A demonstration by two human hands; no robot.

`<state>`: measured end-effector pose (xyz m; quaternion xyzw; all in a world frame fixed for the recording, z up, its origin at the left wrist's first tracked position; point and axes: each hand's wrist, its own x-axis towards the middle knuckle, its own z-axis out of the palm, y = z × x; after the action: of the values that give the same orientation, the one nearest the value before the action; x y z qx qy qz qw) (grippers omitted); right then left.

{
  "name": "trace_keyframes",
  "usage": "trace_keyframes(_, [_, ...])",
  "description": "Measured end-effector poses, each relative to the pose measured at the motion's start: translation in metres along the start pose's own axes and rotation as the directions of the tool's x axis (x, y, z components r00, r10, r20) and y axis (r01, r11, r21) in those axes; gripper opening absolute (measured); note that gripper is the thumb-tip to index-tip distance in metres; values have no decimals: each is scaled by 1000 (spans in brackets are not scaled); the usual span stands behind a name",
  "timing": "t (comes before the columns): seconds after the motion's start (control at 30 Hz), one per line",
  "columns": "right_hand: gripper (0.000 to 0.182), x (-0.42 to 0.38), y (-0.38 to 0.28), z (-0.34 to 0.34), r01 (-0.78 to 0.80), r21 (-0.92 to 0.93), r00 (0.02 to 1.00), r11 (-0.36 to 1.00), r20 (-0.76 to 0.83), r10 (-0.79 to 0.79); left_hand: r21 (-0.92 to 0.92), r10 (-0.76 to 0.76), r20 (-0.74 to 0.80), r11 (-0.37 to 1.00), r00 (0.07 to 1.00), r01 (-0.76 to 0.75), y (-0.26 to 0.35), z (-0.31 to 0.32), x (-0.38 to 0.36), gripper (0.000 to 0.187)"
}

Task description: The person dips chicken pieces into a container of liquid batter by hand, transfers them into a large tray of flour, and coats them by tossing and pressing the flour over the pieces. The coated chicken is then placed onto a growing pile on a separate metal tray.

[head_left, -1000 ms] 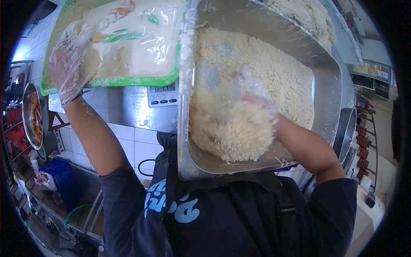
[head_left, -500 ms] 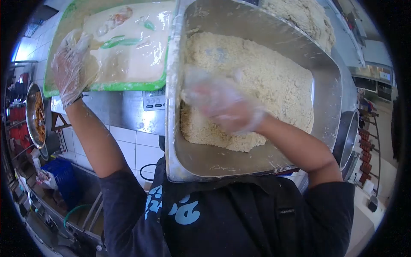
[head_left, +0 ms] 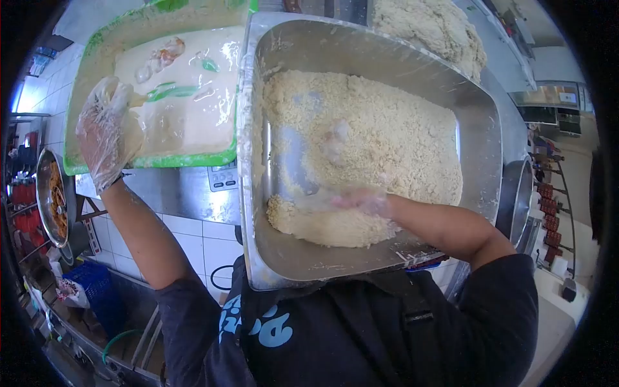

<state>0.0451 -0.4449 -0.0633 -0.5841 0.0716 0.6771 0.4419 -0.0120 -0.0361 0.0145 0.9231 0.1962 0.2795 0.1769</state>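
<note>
My left hand [head_left: 105, 134], in a clear plastic glove, is at the left wall of a green tub [head_left: 200, 159] of pale liquid batter [head_left: 213, 122]. Its fingers are bent down at the batter, and what they hold, if anything, is hidden. Inside a large metal pan [head_left: 477, 122] my gloved right hand [head_left: 361, 200] touches the coarse pale flour [head_left: 400, 129] near the front. Motion smears its fingers. A flour-dusted piece [head_left: 336, 138] lies behind it, and the pan's bottom shows bare at the left. An orange and white piece [head_left: 169, 51] sits in the batter.
More crumbly flour [head_left: 432, 32] is heaped behind the pan. A scale [head_left: 223, 178] sits by the tub's front edge. At the far left is a metal bowl [head_left: 53, 197] of orange-brown food, above a blue crate [head_left: 103, 290]. A round metal pan [head_left: 516, 200] stands at the right.
My right hand has moved right and toward me through the flour, baring some of the pan's bottom. A dusted piece now shows behind it. My left hand stays by the batter; the view has shifted.
</note>
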Motion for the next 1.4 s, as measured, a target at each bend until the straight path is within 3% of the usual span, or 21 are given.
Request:
trace_keyframes(0.17, [38,-24,-42,-17,376,63,920,925,-144,-364,-87,-141,7,986,990,141,10,0,1,35])
trace_keyframes(0.23, [29,-54,-72,-30,498,-75,816,864,-298,-496,-119,-203,12,972,979,203,11,1,1,35])
trace_keyframes(0.27, [28,-73,-87,-40,610,-57,744,791,-302,-596,-52,-114,-1,992,993,114,6,3,1,35])
trace_keyframes(0.3, [27,-91,-101,-39,230,-465,577,855,-642,-504,20,-22,-10,1000,1000,23,-3,3,1,36])
trace_keyframes(0.33, [31,-85,-93,-69,307,-742,340,596,-500,-797,95,72,-11,993,997,-70,-7,3,1,36])
trace_keyframes(0.4, [37,-53,-72,-125,120,-936,88,332,-323,-942,53,44,-1,998,999,-44,-5,1,1,37])
trace_keyframes(0.43, [38,-38,-64,-143,-46,-917,84,397,-399,-913,32,29,4,999,1000,-29,-3,1,1,37])
trace_keyframes(0.5, [42,-26,-65,-145,-131,-924,53,358,-367,-929,-6,-26,14,1000,1000,26,2,1,1,38])
trace_keyframes(0.57, [46,-12,-73,-120,18,-986,9,165,-165,-986,-58,-107,37,992,994,109,10,1,2,38])
trace_keyframes(0.63, [42,-3,-80,-100,74,-976,177,205,-190,-966,-121,-213,72,968,974,221,17,-3,2,39])
trace_keyframes(0.7, [38,-7,-90,-87,184,-954,308,237,-173,-935,-99,-201,69,973,977,207,20,-3,2,39])
trace_keyframes(0.83, [31,-30,-114,-58,458,-758,490,465,-222,-843,-114,-119,36,986,992,122,13,-2,2,39])
trace_keyframes(0.9, [36,-20,-112,-61,476,-743,532,471,-184,-826,-118,-137,69,982,988,144,11,-2,1,39])
trace_keyframes(0.93, [41,-4,-111,-69,448,-812,534,374,-93,-841,-123,-141,85,981,986,151,11,-1,2,39])
trace_keyframes(1.0, [49,10,-101,-74,151,-988,462,30,44,-886,-118,-142,89,981,986,152,11,-2,3,39])
trace_keyframes(1.03, [52,10,-90,-54,-153,-969,401,-194,118,-908,-114,-147,91,981,985,157,11,-2,3,39])
trace_keyframes(1.07, [55,13,-81,-37,-447,-814,365,-371,212,-906,-111,-157,99,980,983,168,12,-2,3,38])
trace_keyframes(1.17, [60,-2,-95,10,-132,-990,584,-45,-41,-811,-99,-184,119,976,976,196,14,-3,2,38])
trace_keyframes(1.27, [61,3,-91,11,-158,-986,557,-47,-50,-829,-105,-181,122,975,976,194,16,-2,1,37])
trace_keyframes(1.37, [60,27,-65,15,-333,-935,465,-123,-49,-884,-75,-115,125,989,985,125,9,0,3,37])
trace_keyframes(1.4, [60,24,-69,15,-311,-944,495,-113,-59,-867,-40,-78,147,996,986,85,4,1,1,38])
